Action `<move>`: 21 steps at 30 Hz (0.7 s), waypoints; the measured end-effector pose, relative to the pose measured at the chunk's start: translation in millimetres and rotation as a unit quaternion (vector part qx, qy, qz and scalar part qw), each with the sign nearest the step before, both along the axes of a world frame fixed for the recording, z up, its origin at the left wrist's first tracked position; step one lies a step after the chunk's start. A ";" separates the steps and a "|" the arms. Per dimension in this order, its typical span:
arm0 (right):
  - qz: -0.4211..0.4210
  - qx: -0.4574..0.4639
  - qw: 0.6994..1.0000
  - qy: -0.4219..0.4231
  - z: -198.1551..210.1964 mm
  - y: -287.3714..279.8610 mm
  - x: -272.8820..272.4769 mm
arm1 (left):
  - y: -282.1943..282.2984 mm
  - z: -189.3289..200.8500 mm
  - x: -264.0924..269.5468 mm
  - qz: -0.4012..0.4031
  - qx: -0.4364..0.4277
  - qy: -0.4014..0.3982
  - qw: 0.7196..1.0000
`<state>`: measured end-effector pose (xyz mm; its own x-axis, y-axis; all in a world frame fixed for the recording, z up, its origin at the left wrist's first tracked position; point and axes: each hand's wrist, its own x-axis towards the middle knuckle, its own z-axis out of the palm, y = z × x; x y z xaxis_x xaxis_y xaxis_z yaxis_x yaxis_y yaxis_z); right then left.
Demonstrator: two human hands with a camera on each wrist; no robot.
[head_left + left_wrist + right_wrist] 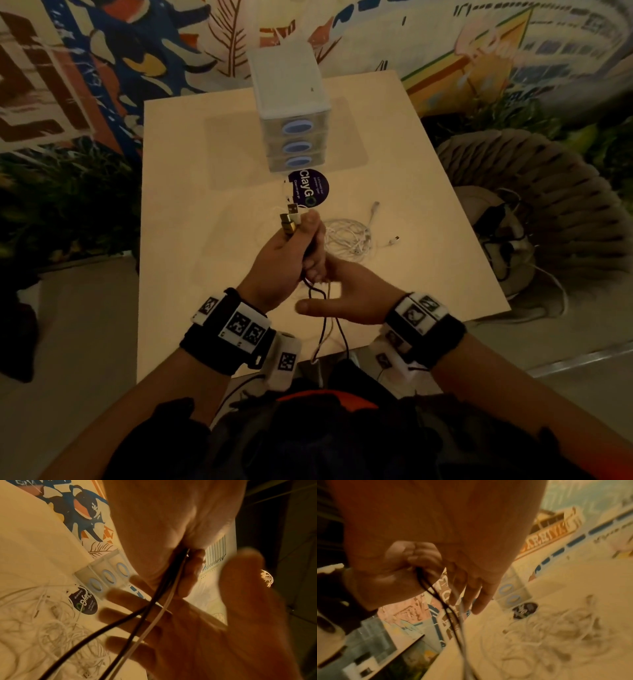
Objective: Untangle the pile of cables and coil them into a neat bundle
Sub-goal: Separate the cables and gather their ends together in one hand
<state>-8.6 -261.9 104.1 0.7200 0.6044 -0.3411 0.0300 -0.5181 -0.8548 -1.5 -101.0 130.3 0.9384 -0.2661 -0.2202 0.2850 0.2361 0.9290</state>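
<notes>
Left hand (291,255) fisted around one bundle of three thin cables (164,588), two black and one white, long axis near-to-far: plug ends point far toward the white three-drawer plastic organiser (291,113), loose lengths hang over the near table (428,171) edge. Right hand (346,294) open, fingers straight beside the strands. One loose coil of white cables (347,240) lies right of the hands.

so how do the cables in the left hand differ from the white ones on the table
The held cables are gripped in the left hand, hanging straight off the table edge; the white cable pile lies loose in a tangle on it. The held cables include dark strands and a light one; the pile looks all white. The held cables' USB plugs are bunched together; the pile's ends sprawl apart. Both are thin cables.
</notes>
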 end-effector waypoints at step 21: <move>-0.047 0.011 0.999 0.002 -59.4 7.6 -13.6 | 32.8 -42.3 -5.5 0.035 0.086 0.152 0.984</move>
<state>-22.3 -254.3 44.7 0.7725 0.5421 -0.3306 -0.0209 -0.4987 -0.8665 -7.0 -68.2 88.0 0.8365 -0.1376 -0.5304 0.5453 0.1122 0.8307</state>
